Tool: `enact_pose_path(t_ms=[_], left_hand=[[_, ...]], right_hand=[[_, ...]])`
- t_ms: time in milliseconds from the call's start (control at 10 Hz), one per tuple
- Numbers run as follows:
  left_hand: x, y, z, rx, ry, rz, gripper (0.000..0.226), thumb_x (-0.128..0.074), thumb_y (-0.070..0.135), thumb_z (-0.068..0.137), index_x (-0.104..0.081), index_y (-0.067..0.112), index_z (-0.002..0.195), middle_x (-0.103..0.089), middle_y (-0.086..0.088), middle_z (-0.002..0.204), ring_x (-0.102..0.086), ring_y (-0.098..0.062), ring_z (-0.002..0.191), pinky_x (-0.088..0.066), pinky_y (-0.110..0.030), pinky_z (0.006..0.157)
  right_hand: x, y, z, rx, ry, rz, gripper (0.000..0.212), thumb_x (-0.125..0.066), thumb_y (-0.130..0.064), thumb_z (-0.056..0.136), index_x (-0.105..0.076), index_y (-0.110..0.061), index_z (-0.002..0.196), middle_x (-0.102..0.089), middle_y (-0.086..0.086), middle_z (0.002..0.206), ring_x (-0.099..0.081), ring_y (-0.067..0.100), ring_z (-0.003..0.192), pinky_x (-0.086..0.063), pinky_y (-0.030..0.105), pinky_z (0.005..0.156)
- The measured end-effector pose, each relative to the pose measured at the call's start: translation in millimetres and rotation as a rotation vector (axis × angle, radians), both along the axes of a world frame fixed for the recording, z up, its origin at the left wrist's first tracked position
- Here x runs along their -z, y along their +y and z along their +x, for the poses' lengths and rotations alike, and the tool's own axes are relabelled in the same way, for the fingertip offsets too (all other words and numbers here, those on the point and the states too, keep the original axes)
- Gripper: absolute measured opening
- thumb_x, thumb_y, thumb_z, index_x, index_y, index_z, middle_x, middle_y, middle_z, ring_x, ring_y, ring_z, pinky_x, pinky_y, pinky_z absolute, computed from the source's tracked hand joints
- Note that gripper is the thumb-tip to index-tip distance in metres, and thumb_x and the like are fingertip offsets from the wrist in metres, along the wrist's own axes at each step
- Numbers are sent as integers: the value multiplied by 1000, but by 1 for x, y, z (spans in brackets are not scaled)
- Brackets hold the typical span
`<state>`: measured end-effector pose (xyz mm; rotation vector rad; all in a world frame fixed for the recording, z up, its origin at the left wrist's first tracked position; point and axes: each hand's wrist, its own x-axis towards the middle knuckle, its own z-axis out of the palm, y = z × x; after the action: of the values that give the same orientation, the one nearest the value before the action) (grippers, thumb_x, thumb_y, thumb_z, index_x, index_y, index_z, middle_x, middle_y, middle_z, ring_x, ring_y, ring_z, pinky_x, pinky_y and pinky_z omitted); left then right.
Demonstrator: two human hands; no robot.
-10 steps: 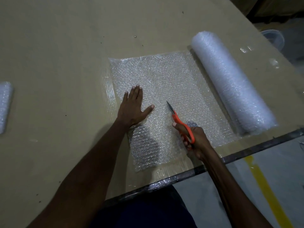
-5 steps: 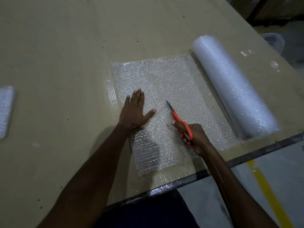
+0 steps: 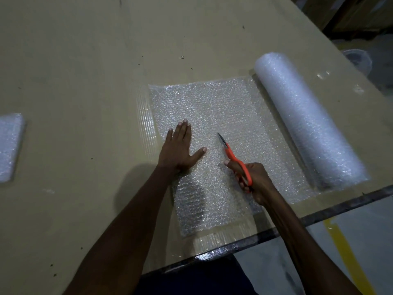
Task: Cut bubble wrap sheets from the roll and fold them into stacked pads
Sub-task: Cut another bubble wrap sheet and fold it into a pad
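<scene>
Head view: the bubble wrap roll point(image 3: 306, 120) is laid on the table point(image 3: 85, 60), long axis running away and leftward, its clear bubbled sheet point(image 3: 223, 107) unrolled leftward. The sheet is pressed by the spread left hand point(image 3: 178, 150); orange scissors point(image 3: 236, 158), pointed away, are gripped by the right hand point(image 3: 255, 179). A folded pad point(image 3: 9, 145) is seen far left.

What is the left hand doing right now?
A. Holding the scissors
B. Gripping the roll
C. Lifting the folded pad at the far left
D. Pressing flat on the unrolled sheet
D: the left hand lies palm down with straight fingers on the unrolled bubble wrap sheet, while the right hand holds the orange scissors and the roll lies untouched.
</scene>
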<state>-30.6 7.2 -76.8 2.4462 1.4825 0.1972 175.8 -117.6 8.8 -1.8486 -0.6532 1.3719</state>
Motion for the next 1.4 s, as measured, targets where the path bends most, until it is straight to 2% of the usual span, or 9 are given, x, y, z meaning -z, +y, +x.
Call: enact_pose_path(t_ms=[100,200,400,500,600,800,1000,1200,1400], left_hand=[[1,0,1,-3,5,-2,101,-13,80,90,3,7,159,9,-10,167,9,-22,154,5,-45,124],[0,-1,1,-5,5,-5,103,-11,80,88,3,7,159,9,-10,167,10,-22,154,5,-46,124],[-7,5,0,-13,-30,-35,104,-24,80,89,2,8,159,8,-9,167,10,-22,154,7,-46,124],[-12,15,2,-22,-19,1,103,-21,80,89,1,8,159,9,-9,167,11,-22,154,9,-47,123],[-14,32,4,-22,-14,26,98,-17,77,92,-1,8,159,8,-9,167,11,-22,154,10,-46,123],[-6,49,1,8,28,27,99,-16,79,92,-1,7,159,7,-9,167,10,-20,154,10,-45,122],[-3,52,-1,5,-2,15,102,-17,81,90,-2,7,159,6,-8,167,9,-20,154,6,-46,124],[-6,49,0,9,-20,14,100,-18,79,91,-2,7,159,6,-9,167,9,-20,154,5,-46,124],[-3,50,1,-1,2,12,100,-20,78,92,-1,7,159,8,-8,167,10,-19,154,8,-43,123]], right_hand=[[-3,5,-1,11,-12,-6,43,-89,-40,75,-63,-9,60,-51,5,49,-39,14,38,-28,20,38],[-4,13,-3,-3,-17,-5,44,-89,-39,75,-62,-11,56,-51,6,50,-39,14,38,-28,20,38],[-3,4,3,-6,13,-1,40,-88,-35,77,-65,-7,61,-52,7,50,-39,15,39,-27,20,38],[-4,4,2,-2,22,-9,37,-88,-37,76,-68,-7,65,-54,7,53,-40,15,40,-28,20,38],[-5,5,1,-4,25,-17,38,-87,-39,78,-67,-12,60,-54,6,53,-42,13,39,-29,20,38],[-7,18,-1,-15,28,-13,42,-87,-44,76,-66,-11,61,-55,6,53,-42,14,40,-29,19,38],[-1,24,-2,-15,41,-7,47,-89,-42,73,-59,-14,51,-50,6,48,-39,16,38,-27,20,39],[-4,39,-7,-5,22,-12,45,-88,-45,75,-65,-10,56,-54,7,50,-41,16,39,-29,19,38],[1,34,-5,-5,22,-11,41,-88,-40,76,-66,-10,60,-51,11,53,-39,18,40,-27,19,37]])
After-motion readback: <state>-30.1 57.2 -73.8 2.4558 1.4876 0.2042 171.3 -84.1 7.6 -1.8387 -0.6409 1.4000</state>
